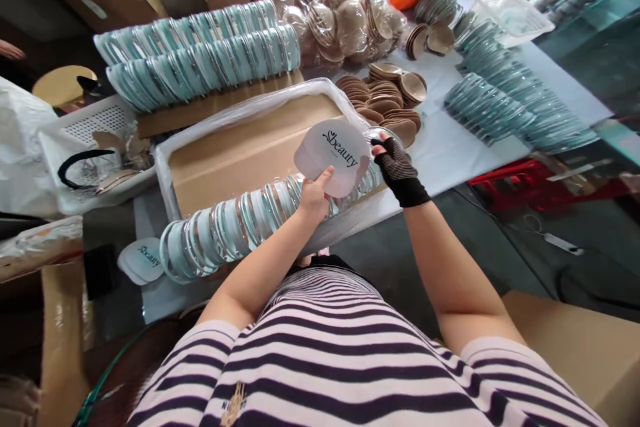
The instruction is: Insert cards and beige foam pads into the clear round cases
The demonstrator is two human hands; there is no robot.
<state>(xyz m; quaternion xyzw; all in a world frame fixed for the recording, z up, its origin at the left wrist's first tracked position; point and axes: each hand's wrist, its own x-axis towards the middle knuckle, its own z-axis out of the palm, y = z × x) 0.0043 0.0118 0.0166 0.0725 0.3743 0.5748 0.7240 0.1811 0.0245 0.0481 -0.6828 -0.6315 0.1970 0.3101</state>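
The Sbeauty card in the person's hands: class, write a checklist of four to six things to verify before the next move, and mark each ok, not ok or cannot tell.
1. Sbeauty card gripped by left hand: ok, thumb on its lower edge.
2. Right hand, in a dark fingerless glove, on the card's right edge: ok.
3. Print faces the person and reads cleanly: ok.
4. Clear round case behind the card is open or shut: cannot tell, mostly hidden.
5. Row of finished cases stands in order along the near edge of the lined box: ok.
6. Spare card within reach at the row's left end: ok.
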